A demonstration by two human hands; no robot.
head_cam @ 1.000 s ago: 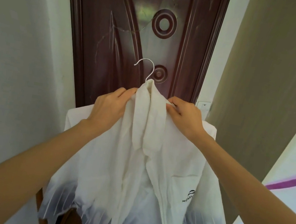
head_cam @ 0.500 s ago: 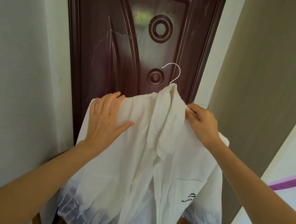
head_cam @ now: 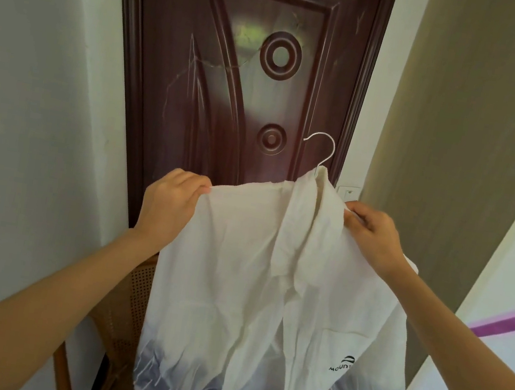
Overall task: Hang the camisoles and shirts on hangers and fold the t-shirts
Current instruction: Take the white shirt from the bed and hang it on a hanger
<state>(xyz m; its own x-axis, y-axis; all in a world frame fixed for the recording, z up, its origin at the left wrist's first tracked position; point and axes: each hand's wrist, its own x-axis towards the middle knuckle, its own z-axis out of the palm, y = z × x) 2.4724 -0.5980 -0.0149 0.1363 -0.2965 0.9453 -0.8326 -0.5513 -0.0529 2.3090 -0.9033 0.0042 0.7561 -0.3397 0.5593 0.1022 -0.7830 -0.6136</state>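
So both hands are up front: left hand (head_cam: 170,205) grips the white shirt (head_cam: 254,294) at one shoulder, right hand (head_cam: 373,235) pinches the other. Its hanger (head_cam: 322,151) hook pokes up before the dark door (head_cam: 234,74).

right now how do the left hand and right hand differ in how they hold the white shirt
The left hand grips the white shirt at its shoulder edge, far out from the collar; the right hand pinches the fabric right beside the collar. The left hand's knuckles face the camera, while the right hand shows its fingers curled over the cloth. Both sit at about the same height, holding the shirt up on the white wire hanger.
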